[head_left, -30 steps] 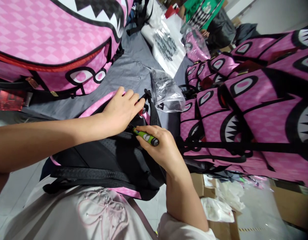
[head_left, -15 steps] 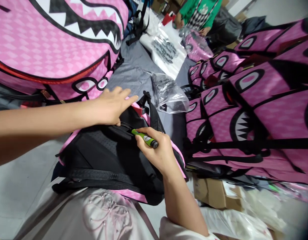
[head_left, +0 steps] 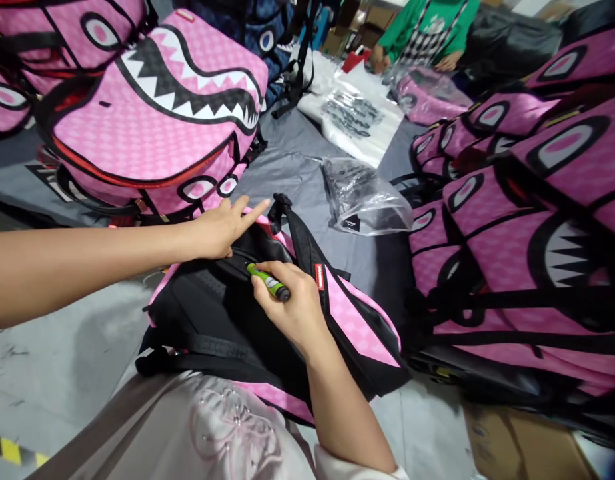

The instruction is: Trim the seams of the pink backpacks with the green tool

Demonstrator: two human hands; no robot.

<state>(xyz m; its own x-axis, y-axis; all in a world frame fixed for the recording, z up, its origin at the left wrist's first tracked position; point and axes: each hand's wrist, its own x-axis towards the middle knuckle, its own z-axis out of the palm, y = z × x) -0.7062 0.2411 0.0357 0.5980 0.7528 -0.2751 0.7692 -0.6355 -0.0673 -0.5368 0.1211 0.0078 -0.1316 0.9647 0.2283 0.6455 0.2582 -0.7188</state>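
A black and pink backpack (head_left: 197, 307) lies with its black back panel and straps facing up, against my body. My right hand (head_left: 294, 300) is closed around a green marker (head_left: 270, 283) with a black end; its tip points at the black fabric near the top of the panel. Whether the tip touches the fabric, I cannot tell. My left hand (head_left: 224, 227) rests on the upper edge of the same backpack, fingers spread and stretched out. A shoulder strap (head_left: 307, 233) with a pink underside and small red label runs down the right side.
A pink backpack with a shark mouth (head_left: 162, 113) stands at the back left. Stacked pink backpacks (head_left: 517, 220) fill the right. A clear plastic bag (head_left: 370, 200) and a white bag (head_left: 357, 113) lie on the grey-covered table (head_left: 287, 143). Beyond, a person in green (head_left: 427, 33) handles a wrapped pink bag.
The view has shifted, showing more of the table and the strap's pink side. My right hand with the marker has moved slightly left along the panel; my left hand stays on the backpack's edge.
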